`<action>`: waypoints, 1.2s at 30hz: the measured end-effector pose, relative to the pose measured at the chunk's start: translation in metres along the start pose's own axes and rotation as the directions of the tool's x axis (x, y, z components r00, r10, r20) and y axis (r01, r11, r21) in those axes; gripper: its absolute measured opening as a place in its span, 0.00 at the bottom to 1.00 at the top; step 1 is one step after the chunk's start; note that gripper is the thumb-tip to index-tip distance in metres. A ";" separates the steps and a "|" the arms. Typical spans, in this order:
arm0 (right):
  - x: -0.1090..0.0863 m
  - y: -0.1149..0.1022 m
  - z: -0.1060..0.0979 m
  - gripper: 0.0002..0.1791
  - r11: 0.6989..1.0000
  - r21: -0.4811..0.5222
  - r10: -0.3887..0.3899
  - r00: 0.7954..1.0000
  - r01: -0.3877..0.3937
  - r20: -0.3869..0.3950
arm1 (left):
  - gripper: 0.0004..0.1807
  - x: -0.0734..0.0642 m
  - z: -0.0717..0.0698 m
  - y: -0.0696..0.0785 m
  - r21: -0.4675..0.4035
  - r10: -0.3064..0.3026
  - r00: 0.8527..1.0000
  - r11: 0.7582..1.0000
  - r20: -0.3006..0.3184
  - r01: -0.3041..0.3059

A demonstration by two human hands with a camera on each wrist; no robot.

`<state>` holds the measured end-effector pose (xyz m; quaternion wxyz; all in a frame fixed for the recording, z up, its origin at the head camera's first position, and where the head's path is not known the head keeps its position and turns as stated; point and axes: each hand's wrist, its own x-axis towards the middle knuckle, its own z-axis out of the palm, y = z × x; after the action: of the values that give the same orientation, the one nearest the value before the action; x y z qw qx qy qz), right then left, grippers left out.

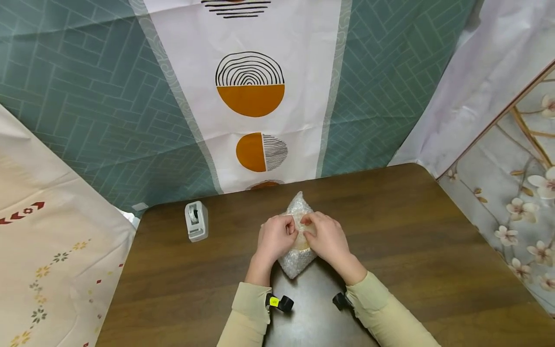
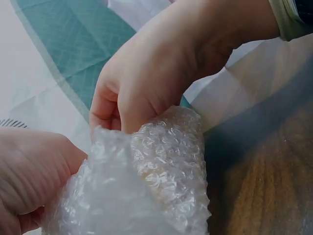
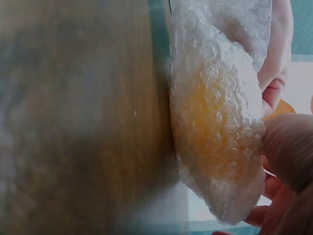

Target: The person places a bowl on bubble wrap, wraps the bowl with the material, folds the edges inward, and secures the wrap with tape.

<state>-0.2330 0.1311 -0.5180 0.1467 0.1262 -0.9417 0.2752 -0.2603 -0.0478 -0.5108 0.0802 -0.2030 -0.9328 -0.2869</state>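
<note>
A bundle of clear bubble wrap [image 1: 296, 264] lies on the table, its pointed ends toward and away from me. Something yellow-orange [image 3: 208, 110] shows through the wrap in the right wrist view; its kind cannot be made out. My left hand [image 1: 276, 237] is on the bundle's left side, fingers curled, pinching the wrap near the top. Opposite it, my right hand [image 1: 328, 239] pinches the wrap with thumb and forefinger. The two hands are close together but apart. In the left wrist view, raised layers of bubble wrap [image 2: 112, 181] partly hide the fingertips of both hands.
A white tape dispenser [image 1: 197, 221] with a roll in it stands at the table's back left. The brown wooden table [image 1: 412, 250] meets a patterned cloth backdrop [image 1: 260, 144] behind. Printed cloths hang at the left and right sides.
</note>
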 end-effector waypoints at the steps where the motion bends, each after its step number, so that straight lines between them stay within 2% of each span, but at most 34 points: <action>1: 0.000 -0.001 0.000 0.16 1.000 0.000 0.011 1.000 -0.011 0.001 | 0.23 0.000 0.000 0.000 0.007 0.006 1.000 1.000 0.001 -0.006; 4: 0.000 -0.003 -0.001 0.16 0.999 0.002 0.043 0.999 -0.043 0.014 | 0.23 -0.002 0.000 0.002 0.030 0.025 1.000 0.999 0.001 -0.025; 10: 0.004 -0.004 -0.004 0.15 0.997 0.041 0.065 0.997 -0.067 0.042 | 0.23 -0.001 0.002 0.003 0.057 0.043 0.998 0.998 -0.042 -0.041; 14: 0.004 -0.003 -0.006 0.17 0.993 0.075 0.079 0.992 -0.087 0.100 | 0.22 -0.002 0.001 0.000 0.037 0.038 0.999 0.999 -0.019 -0.037; 16: 0.003 -0.002 -0.007 0.19 0.992 0.087 0.077 0.989 -0.088 0.129 | 0.22 -0.003 0.000 -0.002 0.000 0.027 1.000 1.000 0.005 -0.027; 19: 0.003 -0.001 -0.008 0.20 0.992 0.096 0.067 0.986 -0.082 0.152 | 0.22 -0.004 -0.004 -0.007 -0.129 0.018 0.999 0.992 0.030 -0.014; 23: 0.001 0.000 -0.008 0.18 0.994 0.082 0.056 0.986 -0.070 0.160 | 0.22 -0.003 -0.008 -0.013 -0.316 0.031 0.998 0.949 0.053 -0.012; 25: 0.000 0.001 -0.008 0.14 0.994 0.086 0.048 0.986 -0.063 0.162 | 0.22 -0.003 -0.008 -0.015 -0.357 0.035 0.998 0.934 0.061 -0.011; 27: 0.000 0.001 -0.009 0.10 0.995 0.090 0.027 0.985 -0.043 0.169 | 0.22 -0.002 -0.008 -0.016 -0.369 0.032 0.997 0.929 0.065 -0.006; 30: -0.001 0.002 -0.010 0.07 0.993 0.115 0.001 0.984 -0.021 0.176 | 0.22 -0.002 -0.006 -0.017 -0.349 0.016 0.998 0.937 0.066 0.008; 36: 0.002 0.005 -0.011 0.08 0.993 0.119 -0.040 0.988 0.023 0.148 | 0.22 -0.001 -0.004 -0.017 -0.299 0.001 0.998 0.954 0.060 0.017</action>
<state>-0.2339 0.1406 -0.5108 0.0722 0.1697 -0.9302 0.3173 -0.2667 -0.0634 -0.5161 0.0194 -0.2176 -0.8813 -0.4191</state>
